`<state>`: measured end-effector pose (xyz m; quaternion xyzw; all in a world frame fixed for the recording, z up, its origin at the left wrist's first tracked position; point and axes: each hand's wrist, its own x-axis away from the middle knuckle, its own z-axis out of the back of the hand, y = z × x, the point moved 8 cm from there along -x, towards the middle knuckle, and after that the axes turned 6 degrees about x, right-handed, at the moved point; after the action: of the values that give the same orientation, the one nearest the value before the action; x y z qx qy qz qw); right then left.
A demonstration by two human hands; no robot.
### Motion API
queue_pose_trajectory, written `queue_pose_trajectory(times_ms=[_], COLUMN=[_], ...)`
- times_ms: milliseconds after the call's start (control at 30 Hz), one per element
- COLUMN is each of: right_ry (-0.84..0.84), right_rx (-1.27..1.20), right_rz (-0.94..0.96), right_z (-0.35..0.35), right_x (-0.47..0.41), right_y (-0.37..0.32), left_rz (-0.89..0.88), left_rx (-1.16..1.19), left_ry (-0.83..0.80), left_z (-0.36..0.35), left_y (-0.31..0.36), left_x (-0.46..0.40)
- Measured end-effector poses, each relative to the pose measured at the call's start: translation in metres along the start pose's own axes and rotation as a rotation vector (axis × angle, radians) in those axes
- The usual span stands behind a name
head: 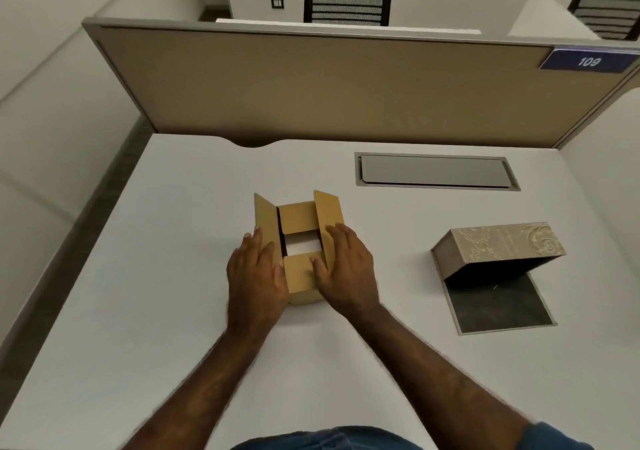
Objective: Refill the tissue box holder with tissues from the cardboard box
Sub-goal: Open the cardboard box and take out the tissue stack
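Head view. A white desk [173,276] carried two containers; its near edge was cut off by the lower border of the frame, where a strip of blue clothing [329,439] showed. A small cardboard box [298,217] stood near the middle of the desk, well clear of every edge. Its four top flaps were partly raised, the two side flaps standing up and the far and near flaps lying inward. Through the gap between the flaps a pale surface, the tissues [302,243], could be seen; how many lay inside could not be made out, as the flaps and both hands hid most of the interior.

The left hand [254,269] lay flat against the left side flap, fingers extended, clasping nothing. The right hand [346,269] rested on the right side flap with its thumb on the near flap, likewise spread rather than clenched. Both hands touched the cardboard box; its near wall was largely hidden behind them.

The tissue box holder [502,245], patterned in gold on grey-brown, lay toward the right edge of the desk, well apart from the cardboard box. It stood tipped up with its hinged base panel [498,304] folded down flat on the desk. The dark interior appeared empty, though its far portion lay in shadow.

A grey cable cover [436,171] sat flush near the far edge. Behind it rose a tan partition [311,86], bearing a blue plate reading 109 [588,61].
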<state>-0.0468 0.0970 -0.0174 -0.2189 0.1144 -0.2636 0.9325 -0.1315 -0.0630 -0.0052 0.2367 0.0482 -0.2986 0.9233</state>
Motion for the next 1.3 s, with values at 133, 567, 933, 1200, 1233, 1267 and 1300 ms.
queue_pose_trajectory(times_ms=[133,567,933,1200,1233,1267,1300], right_ry=[0.064,-0.025,0.131,0.259,0.272,0.278,0.275], right_rx=[-0.178,-0.196,-0.504,-0.817,-0.839,-0.848,-0.848], right_rz=[-0.138,-0.266,-0.448,-0.726,-0.75,-0.773,-0.794], right_z=[0.006,-0.011,0.002,0.0,-0.001,-0.004,-0.007], right_x=[0.006,0.022,0.021,0.031,0.031,0.032,0.033], right_y=[0.01,0.03,0.059,0.103,0.107,0.112,0.117], left_rz=[0.074,0.162,0.047,-0.09,-0.095,-0.097,-0.096], left_rx=[0.017,0.425,0.271,0.247,0.245,0.251,0.259], left_ry=[-0.071,-0.363,-0.148,-0.301,-0.316,-0.327,-0.336], left_z=[-0.005,-0.048,-0.032,-0.063,-0.066,-0.068,-0.07], left_y=[-0.032,-0.054,-0.061,-0.047,-0.046,-0.045,-0.045], left_x=[0.001,-0.015,-0.067,-0.101,-0.103,-0.105,-0.107])
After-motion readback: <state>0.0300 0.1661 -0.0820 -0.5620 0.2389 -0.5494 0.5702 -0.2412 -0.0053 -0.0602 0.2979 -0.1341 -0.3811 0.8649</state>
